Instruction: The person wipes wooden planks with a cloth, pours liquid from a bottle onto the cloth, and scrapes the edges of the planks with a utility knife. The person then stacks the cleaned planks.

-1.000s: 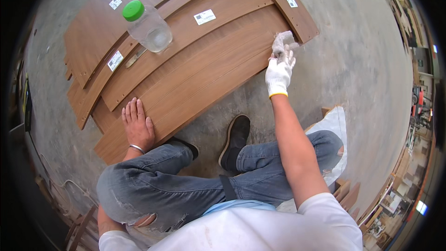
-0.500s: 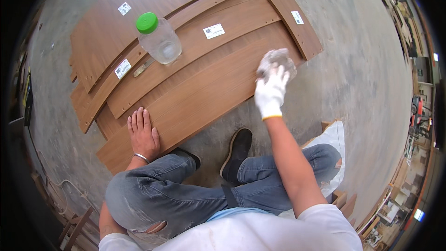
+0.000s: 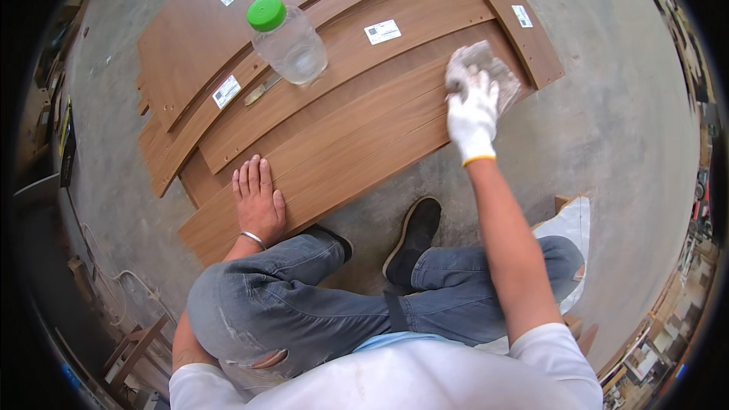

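My left hand is bare and lies flat, fingers stretched out, on the near left part of a long brown wooden board. A white work glove with a yellow cuff covers my right hand. It presses a crumpled greyish-white rag at the board's far right end, which the rag and hand partly hide. Beyond the board, a clear plastic jar with a green lid stands on the stacked panels. Beside the jar lies a small flat tool with a light handle; its kind is hard to make out.
More brown panels with white labels lie stacked beneath and beyond the board, one narrow panel crossing at the right. My shoes are on the concrete floor close to the board's near edge. A white sheet lies beside my right knee.
The whole view has shifted, so everything appears farther right and higher. My right hand stays with the rag at the board's right end, the rag looking more spread. My left hand has stayed on the board.
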Demonstrator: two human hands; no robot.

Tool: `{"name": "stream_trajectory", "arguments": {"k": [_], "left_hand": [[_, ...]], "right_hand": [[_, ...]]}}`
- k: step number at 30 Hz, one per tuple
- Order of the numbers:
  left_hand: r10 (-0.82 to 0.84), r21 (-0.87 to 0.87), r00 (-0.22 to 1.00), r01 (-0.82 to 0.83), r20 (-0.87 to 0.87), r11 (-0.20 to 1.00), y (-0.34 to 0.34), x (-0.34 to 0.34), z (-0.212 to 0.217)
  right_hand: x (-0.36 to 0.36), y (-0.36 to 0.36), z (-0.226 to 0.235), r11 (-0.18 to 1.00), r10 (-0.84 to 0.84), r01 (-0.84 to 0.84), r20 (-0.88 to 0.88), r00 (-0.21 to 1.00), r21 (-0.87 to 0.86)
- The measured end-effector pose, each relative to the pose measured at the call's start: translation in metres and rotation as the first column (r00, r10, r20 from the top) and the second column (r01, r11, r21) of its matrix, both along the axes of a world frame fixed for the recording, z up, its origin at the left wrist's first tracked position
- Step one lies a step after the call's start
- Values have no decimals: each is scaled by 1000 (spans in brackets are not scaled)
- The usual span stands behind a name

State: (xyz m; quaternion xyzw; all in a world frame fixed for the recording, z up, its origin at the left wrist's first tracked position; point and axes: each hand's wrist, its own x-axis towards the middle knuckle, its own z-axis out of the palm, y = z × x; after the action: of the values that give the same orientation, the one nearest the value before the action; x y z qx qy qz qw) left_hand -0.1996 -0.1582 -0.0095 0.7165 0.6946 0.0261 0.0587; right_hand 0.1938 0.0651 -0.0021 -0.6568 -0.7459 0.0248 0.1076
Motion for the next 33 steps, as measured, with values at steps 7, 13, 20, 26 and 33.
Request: {"name": "stream_trajectory", "arguments": {"k": [7, 13, 20, 26, 33], "left_hand": [[5, 1, 1000, -5, -13, 1000, -3, -1, 0], [10, 30, 1000, -11, 21, 999, -6, -6, -4], [-10, 62, 1000, 9, 18, 998, 5, 3, -3], [24, 41, 999, -25, 25, 999, -6, -4, -1], [27, 49, 999, -28, 22, 998, -1, 3, -6]], "right_hand": [[-144, -81, 1, 945, 314, -323, -119, 942, -59], [-150, -100, 10, 718, 637, -690, -315, 704, -90], [-17, 44, -1, 998, 68, -66, 154, 986, -20], [-118, -44, 13, 889, 426, -426, -40, 904, -166], [9, 75, 7, 998, -32, 37, 107, 994, -47]]}}
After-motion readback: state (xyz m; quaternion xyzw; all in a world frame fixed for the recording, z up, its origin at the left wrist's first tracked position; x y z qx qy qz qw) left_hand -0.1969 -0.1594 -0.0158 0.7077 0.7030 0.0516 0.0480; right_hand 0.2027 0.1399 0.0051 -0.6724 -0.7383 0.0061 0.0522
